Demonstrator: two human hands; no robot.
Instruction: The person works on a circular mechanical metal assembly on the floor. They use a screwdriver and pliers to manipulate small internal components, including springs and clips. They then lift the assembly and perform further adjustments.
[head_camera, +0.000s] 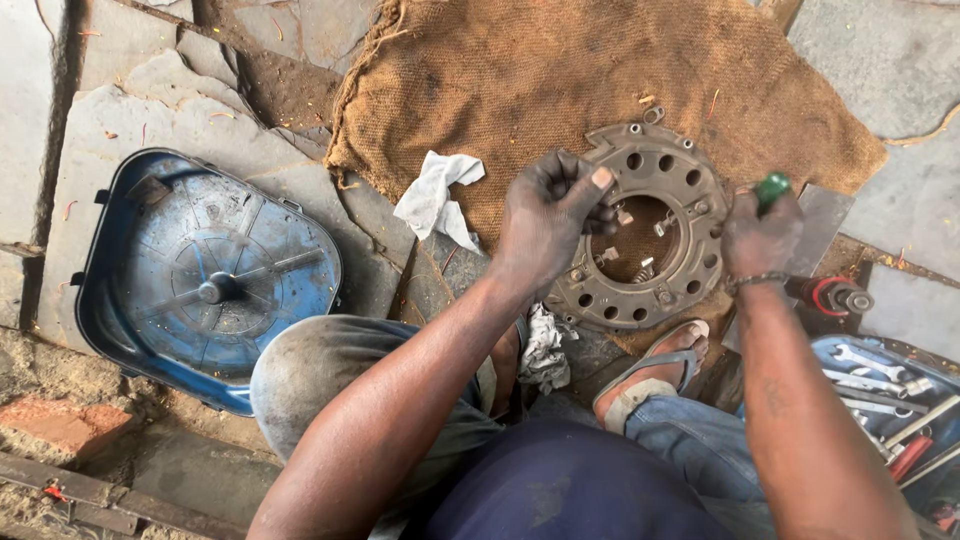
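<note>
A round rusty metal clutch cover (655, 165) with several holes lies on a brown burlap sack (560, 70) on the stone ground. My left hand (550, 215) rests on the cover's left rim, fingers pinched at a small part near the central opening. At the cover's right edge my right hand (762, 235) grips a green-handled tool (771, 187), whose tip is hidden by the hand. Both hands are dark with grease.
A blue round-cornered cover (205, 275) lies to the left. One white rag (437, 195) sits on the sack's edge, another white rag (545, 350) by my knee. A blue tray of wrenches (880, 385) is at right, a red-ringed part (830, 297) above it. My sandalled foot (655, 370) is below the cover.
</note>
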